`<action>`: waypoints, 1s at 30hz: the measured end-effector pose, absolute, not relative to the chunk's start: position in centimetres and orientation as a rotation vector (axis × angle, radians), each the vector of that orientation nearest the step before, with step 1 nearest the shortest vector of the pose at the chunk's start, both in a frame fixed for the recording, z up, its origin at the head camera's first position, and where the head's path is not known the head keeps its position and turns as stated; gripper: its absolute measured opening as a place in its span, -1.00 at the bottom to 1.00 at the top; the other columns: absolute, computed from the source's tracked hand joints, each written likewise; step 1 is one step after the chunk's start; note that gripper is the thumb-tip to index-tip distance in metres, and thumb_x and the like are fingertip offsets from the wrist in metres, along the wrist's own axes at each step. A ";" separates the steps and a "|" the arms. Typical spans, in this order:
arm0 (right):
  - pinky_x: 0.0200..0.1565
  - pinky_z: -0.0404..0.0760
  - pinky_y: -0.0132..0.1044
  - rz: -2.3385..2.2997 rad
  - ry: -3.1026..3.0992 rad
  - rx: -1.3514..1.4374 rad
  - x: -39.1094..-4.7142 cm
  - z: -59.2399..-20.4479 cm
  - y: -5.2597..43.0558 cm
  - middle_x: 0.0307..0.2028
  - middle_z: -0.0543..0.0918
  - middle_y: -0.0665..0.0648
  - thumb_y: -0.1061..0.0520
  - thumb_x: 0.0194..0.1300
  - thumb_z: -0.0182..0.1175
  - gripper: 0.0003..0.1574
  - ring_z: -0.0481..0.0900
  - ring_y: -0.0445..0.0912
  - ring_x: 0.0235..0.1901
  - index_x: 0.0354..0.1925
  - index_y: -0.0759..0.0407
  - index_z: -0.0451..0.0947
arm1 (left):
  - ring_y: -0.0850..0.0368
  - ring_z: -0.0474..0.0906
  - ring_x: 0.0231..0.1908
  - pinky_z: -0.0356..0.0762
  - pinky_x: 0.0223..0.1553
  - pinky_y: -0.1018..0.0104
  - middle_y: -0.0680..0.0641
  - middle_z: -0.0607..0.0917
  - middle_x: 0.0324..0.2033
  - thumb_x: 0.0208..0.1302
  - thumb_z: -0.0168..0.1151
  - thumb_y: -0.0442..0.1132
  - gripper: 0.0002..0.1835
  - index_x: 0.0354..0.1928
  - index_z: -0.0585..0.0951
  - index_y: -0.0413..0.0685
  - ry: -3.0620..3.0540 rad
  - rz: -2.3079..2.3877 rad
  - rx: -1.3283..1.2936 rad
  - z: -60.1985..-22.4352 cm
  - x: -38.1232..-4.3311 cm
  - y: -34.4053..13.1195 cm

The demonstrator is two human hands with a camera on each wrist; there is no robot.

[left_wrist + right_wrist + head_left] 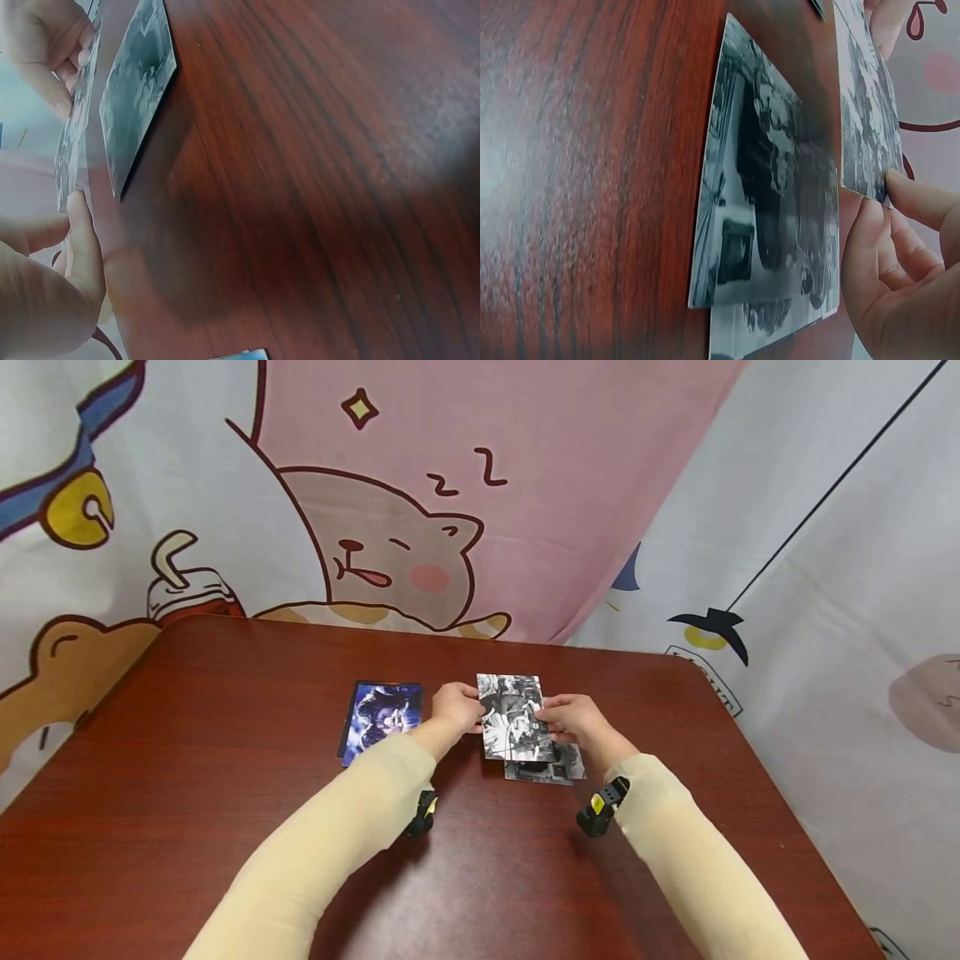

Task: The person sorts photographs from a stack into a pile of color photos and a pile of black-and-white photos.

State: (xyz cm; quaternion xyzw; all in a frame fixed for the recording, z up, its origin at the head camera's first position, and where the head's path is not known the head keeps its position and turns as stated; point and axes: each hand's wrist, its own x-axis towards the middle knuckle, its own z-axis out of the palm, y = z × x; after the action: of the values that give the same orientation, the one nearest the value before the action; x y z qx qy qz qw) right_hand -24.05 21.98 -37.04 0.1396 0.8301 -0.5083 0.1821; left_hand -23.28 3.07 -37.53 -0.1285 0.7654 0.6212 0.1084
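A black-and-white picture card (516, 718) is held up off the table between my two hands. At its left edge my left hand (454, 708) pinches it between thumb and fingers. My right hand (576, 718) pinches the right edge, with thumb and fingertips on opposite faces in the right wrist view. Below the raised card lie more black-and-white cards (765, 187), overlapping on the table and partly hidden in the head view. To the left of my left hand is a small pile of cards, a blue and purple picture card (384, 714) on top.
The reddish-brown wooden table (487, 877) extends around the cards, with its far edge close behind them. A curtain with cartoon animals (390, 552) hangs along the back and right. Small black cameras (596, 814) sit at both wrists.
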 end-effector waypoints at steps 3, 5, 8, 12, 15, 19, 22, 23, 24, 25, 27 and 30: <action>-0.42 0.64 -0.44 -1.420 2.349 0.403 -24.0 -37.0 22.3 -0.51 0.52 -0.09 0.19 0.22 0.20 -0.49 0.46 -0.24 -0.55 0.12 0.31 0.39 | -0.05 0.67 -0.31 0.72 -0.31 0.21 -0.30 0.58 -0.05 0.16 0.09 -0.50 -0.66 0.01 0.54 -0.30 2.265 1.811 -0.368 -37.7 -23.4 3.4; -0.43 0.64 -0.44 -1.422 2.351 0.402 -23.9 -37.0 22.6 -0.52 0.51 -0.09 0.18 0.23 0.19 -0.50 0.46 -0.24 -0.55 0.12 0.32 0.39 | -0.06 0.66 -0.28 0.72 -0.33 0.24 -0.29 0.58 -0.04 0.18 0.07 -0.50 -0.66 0.02 0.54 -0.28 2.276 1.793 -0.362 -37.7 -23.4 3.7; -0.48 0.61 -0.47 -1.449 2.345 0.419 -23.8 -37.0 23.1 -0.57 0.48 -0.10 0.19 0.25 0.16 -0.54 0.44 -0.26 -0.58 0.09 0.34 0.39 | -0.04 0.64 -0.22 0.72 -0.39 0.30 -0.28 0.59 -0.05 0.19 0.05 -0.50 -0.66 0.03 0.54 -0.27 2.287 1.776 -0.351 -37.7 -23.4 4.1; -0.54 0.58 -0.49 -1.490 2.318 0.425 -23.8 -37.1 23.5 -0.64 0.45 -0.10 0.21 0.28 0.11 -0.58 0.41 -0.29 -0.64 0.06 0.39 0.38 | -0.05 0.63 -0.22 0.70 -0.46 0.36 -0.28 0.59 -0.06 0.21 0.04 -0.49 -0.66 0.03 0.53 -0.25 2.289 1.757 -0.336 -37.7 -23.3 4.6; -0.55 0.57 -0.50 -1.494 2.314 0.425 -23.7 -37.3 23.8 -0.66 0.44 -0.10 0.22 0.27 0.11 -0.59 0.40 -0.30 -0.65 0.04 0.42 0.38 | -0.06 0.62 -0.23 0.71 -0.42 0.32 -0.27 0.57 -0.03 0.22 0.02 -0.48 -0.66 0.04 0.53 -0.24 2.292 1.736 -0.331 -37.8 -23.2 4.8; -0.55 0.59 -0.49 -1.485 2.331 0.433 -23.5 -37.5 24.1 -0.65 0.45 -0.10 0.22 0.26 0.14 -0.61 0.41 -0.30 -0.66 0.00 0.43 0.40 | -0.08 0.61 -0.20 0.72 -0.33 0.22 -0.28 0.56 -0.01 0.24 -0.02 -0.48 -0.66 0.05 0.53 -0.24 2.290 1.736 -0.322 -38.1 -23.0 5.1; -0.54 0.61 -0.47 -1.471 2.346 0.444 -23.4 -37.6 24.3 -0.64 0.46 -0.09 0.21 0.25 0.15 -0.62 0.42 -0.30 -0.66 -0.01 0.41 0.42 | -0.09 0.59 -0.14 0.72 -0.37 0.25 -0.28 0.55 0.01 0.25 -0.05 -0.48 -0.65 0.06 0.52 -0.25 2.283 1.739 -0.306 -38.2 -22.8 5.2; -0.53 0.61 -0.47 -1.462 2.351 0.446 -23.3 -37.6 24.3 -0.63 0.47 -0.09 0.21 0.25 0.15 -0.61 0.42 -0.29 -0.65 0.00 0.41 0.42 | -0.09 0.59 -0.13 0.72 -0.39 0.27 -0.28 0.55 0.02 0.25 -0.05 -0.48 -0.65 0.06 0.52 -0.25 2.282 1.736 -0.302 -38.2 -22.7 5.3; -0.53 0.61 -0.46 -1.457 2.354 0.450 -23.3 -37.6 24.4 -0.63 0.46 -0.08 0.21 0.25 0.15 -0.62 0.42 -0.29 -0.65 -0.01 0.41 0.42 | -0.10 0.59 -0.12 0.71 -0.42 0.30 -0.27 0.55 0.03 0.26 -0.06 -0.47 -0.65 0.07 0.51 -0.24 2.282 1.729 -0.298 -38.2 -22.7 5.3; -0.53 0.61 -0.46 -1.452 2.358 0.452 -23.3 -37.6 24.4 -0.62 0.46 -0.08 0.21 0.25 0.14 -0.62 0.42 -0.28 -0.64 -0.01 0.41 0.42 | -0.10 0.59 -0.11 0.70 -0.44 0.33 -0.27 0.54 0.04 0.27 -0.06 -0.47 -0.65 0.07 0.51 -0.24 2.280 1.723 -0.296 -38.2 -22.6 5.3; -0.52 0.62 -0.45 -1.440 2.364 0.449 -23.2 -37.6 24.4 -0.62 0.46 -0.07 0.21 0.26 0.14 -0.63 0.42 -0.27 -0.64 -0.01 0.40 0.42 | -0.10 0.60 -0.12 0.69 -0.46 0.35 -0.27 0.54 0.04 0.27 -0.06 -0.47 -0.65 0.08 0.50 -0.24 2.282 1.713 -0.293 -38.2 -22.5 5.3; -0.52 0.62 -0.44 -1.424 2.375 0.450 -23.2 -37.8 24.5 -0.59 0.47 -0.06 0.20 0.27 0.13 -0.64 0.43 -0.26 -0.62 -0.01 0.39 0.43 | -0.10 0.63 -0.17 0.69 -0.46 0.35 -0.28 0.54 0.04 0.24 -0.04 -0.47 -0.64 0.08 0.51 -0.24 2.298 1.688 -0.286 -38.4 -22.5 5.3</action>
State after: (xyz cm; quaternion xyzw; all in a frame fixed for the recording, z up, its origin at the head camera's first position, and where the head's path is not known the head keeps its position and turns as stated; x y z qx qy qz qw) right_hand -23.19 24.50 -37.81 0.1580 0.8347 -0.5003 0.1672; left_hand -22.50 5.34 -38.36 -0.0987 0.7942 0.5835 0.1377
